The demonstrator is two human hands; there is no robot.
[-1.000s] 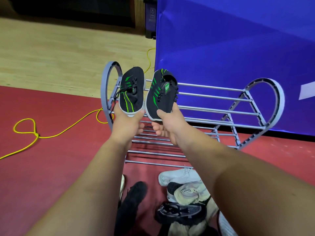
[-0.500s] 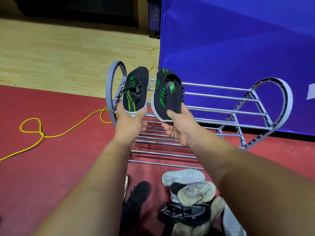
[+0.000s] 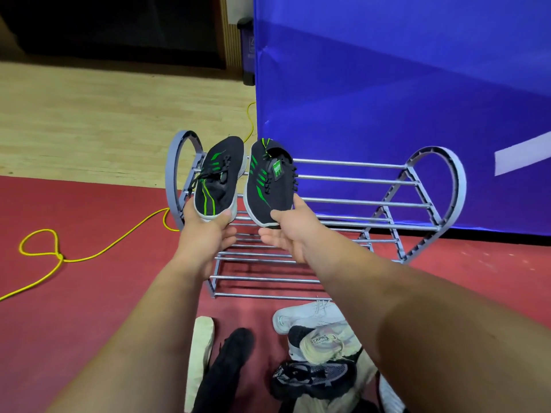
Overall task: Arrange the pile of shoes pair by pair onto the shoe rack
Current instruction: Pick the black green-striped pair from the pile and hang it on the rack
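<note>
Step in hand: placing one pair on the rack.

My left hand [image 3: 205,234] gripped a black knit shoe with green stripes and a white sole [image 3: 219,177] by its near end, thumb over the sole edge. My right hand [image 3: 286,231] gripped the matching black-and-green shoe [image 3: 271,186] the same way. That shoe's opening, with a small green tag in it, lay at the end far from the hand. Both shoes pointed up and away from me, side by side, close but apart.

Location: both shoes were over the left end of the top tier of the grey metal-bar shoe rack with looped end frames [image 3: 357,201], which stood just beyond the hands. I could not tell from this angle whether the soles touched the bars.

Remaining stock: the pile of mixed shoes [image 3: 316,347] lay on the red floor [image 3: 89,308] below my forearms, nearer to me than the hands. It included a white trainer, a cream one, a dark mesh one and a black one. Judged: early in the task, with most shoes unsorted.

Next move, judged: lower both shoes flat onto the top bars, parallel and tight to the left end frame, leaving room for other pairs to the right of my right hand. Then let go with both hands. Risk: a sole end could slip between the bars if set down crooked.

Also noted: a yellow cable [image 3: 89,254] looped on the floor left of my left hand, and a blue panel [image 3: 387,84] beyond the rack.
</note>
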